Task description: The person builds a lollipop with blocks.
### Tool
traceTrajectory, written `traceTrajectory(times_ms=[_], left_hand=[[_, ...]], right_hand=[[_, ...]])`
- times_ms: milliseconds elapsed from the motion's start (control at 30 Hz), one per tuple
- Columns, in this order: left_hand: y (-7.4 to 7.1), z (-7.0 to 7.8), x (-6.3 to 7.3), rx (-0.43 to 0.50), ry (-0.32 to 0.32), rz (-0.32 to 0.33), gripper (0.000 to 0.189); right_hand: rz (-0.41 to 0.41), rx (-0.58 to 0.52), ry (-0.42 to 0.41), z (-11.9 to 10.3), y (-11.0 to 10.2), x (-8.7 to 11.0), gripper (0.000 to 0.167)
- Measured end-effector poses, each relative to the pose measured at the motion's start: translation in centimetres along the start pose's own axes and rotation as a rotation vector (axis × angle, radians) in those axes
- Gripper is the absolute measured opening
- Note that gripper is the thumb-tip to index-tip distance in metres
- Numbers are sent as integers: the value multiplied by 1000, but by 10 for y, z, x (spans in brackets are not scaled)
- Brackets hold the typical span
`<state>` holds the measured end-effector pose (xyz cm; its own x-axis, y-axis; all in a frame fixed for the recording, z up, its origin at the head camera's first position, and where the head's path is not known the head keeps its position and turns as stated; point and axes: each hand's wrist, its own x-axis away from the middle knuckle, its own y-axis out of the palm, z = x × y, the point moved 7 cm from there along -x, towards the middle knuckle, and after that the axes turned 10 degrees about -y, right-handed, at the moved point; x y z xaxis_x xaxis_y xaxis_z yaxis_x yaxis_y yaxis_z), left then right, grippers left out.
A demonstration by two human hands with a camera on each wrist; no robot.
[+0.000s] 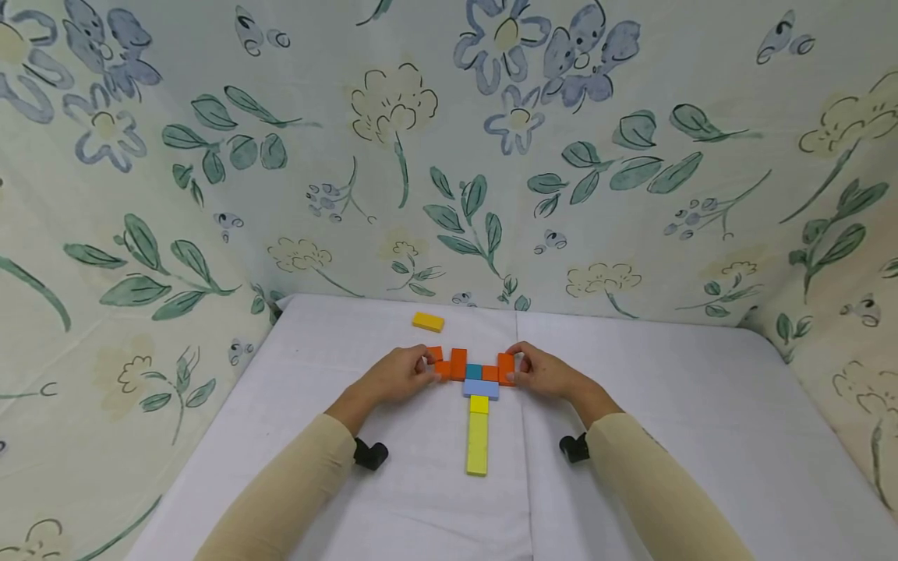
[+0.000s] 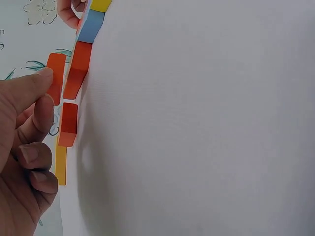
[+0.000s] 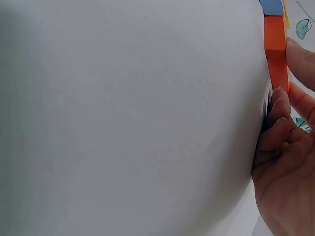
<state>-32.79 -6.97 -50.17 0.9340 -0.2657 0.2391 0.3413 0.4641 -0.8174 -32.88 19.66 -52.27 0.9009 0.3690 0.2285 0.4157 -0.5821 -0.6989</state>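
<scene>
My left hand (image 1: 405, 374) pinches an orange block (image 2: 56, 78) between thumb and finger, its other fingers curled. Beside it, another orange block (image 2: 68, 124) stands on the cloth. My right hand (image 1: 543, 370) holds the right-end orange block (image 1: 506, 369) with thumb and fingertips. Between the hands are a taller orange block (image 1: 458, 364), a teal block (image 1: 473, 372) and a small orange block (image 1: 490, 373). A light blue block (image 1: 481, 389) touches this row on the near side. From it a small yellow block (image 1: 479, 403) and a long yellow-green block (image 1: 477, 442) run toward me.
A loose yellow block (image 1: 428, 322) lies near the back of the white-covered table (image 1: 673, 436). Floral fabric (image 1: 449, 156) hangs behind and along the sides. Black wrist devices (image 1: 370, 454) show at both sleeves.
</scene>
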Motion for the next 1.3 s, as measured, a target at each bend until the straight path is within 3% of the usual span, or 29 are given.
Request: traceTrajectory(times_ms=[267,533,733,1033,1300], left_hand=[[-1,25,-3,14,55,-6,34],[9,51,-19,-17,73,-10,37],[19,62,-30,-37,53,8,36],[20,77,-38,-95,10,38,35],[25,81,-43,-133,-62,32,35]], right_hand=[[2,-2,2,-2,-1,2,49],[-3,-11,19,-1,0,1,48],[-3,-19,-1,-1,0,1,48],[-6,-12,-12,-2,-3,1,48],[0,-25,-8,-3,-2,2,47]])
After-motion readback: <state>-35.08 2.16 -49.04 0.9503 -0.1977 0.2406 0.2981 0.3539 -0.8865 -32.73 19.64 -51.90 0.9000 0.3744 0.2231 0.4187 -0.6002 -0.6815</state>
